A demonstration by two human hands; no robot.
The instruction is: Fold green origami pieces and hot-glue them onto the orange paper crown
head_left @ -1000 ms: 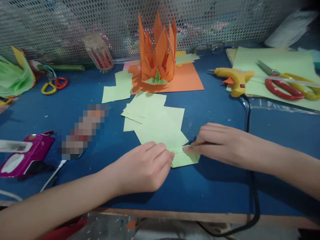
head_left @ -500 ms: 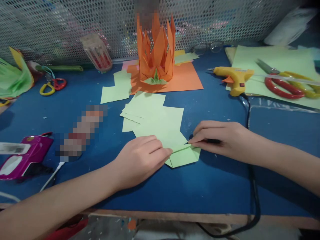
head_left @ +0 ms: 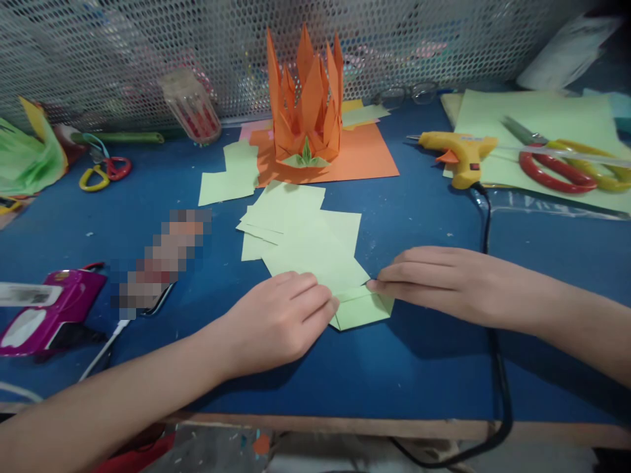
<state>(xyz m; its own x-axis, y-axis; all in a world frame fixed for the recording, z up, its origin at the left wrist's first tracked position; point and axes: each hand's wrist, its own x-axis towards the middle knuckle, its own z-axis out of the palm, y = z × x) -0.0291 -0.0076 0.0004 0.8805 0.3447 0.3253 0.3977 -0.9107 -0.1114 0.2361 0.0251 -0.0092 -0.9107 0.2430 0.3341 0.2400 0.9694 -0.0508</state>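
A small light-green sheet of paper (head_left: 363,310), folded along its upper edge and at the corners, lies on the blue table between my hands. My left hand (head_left: 283,322) is closed, its fingertips pinching the left end of the fold against the table. At the other end, my right hand (head_left: 444,284) has its fingers together, with the tips pressing on the paper's upper right corner. My right thumb is hidden under the fingers. Several loose light-green paper squares (head_left: 305,230) overlap just beyond the folded one, partly behind my left hand.
Behind the squares stands an orange folded-paper flower (head_left: 308,112) on orange sheets. A yellow glue gun (head_left: 463,154) and large scissors (head_left: 557,167) lie at the right, the gun's black cord running under my right arm. At the left are a purple case (head_left: 59,309) and small scissors (head_left: 104,171).
My right fingers have come down flatter over the paper's right corner. The folded strip along the upper edge lies flatter. My left hand has barely shifted.
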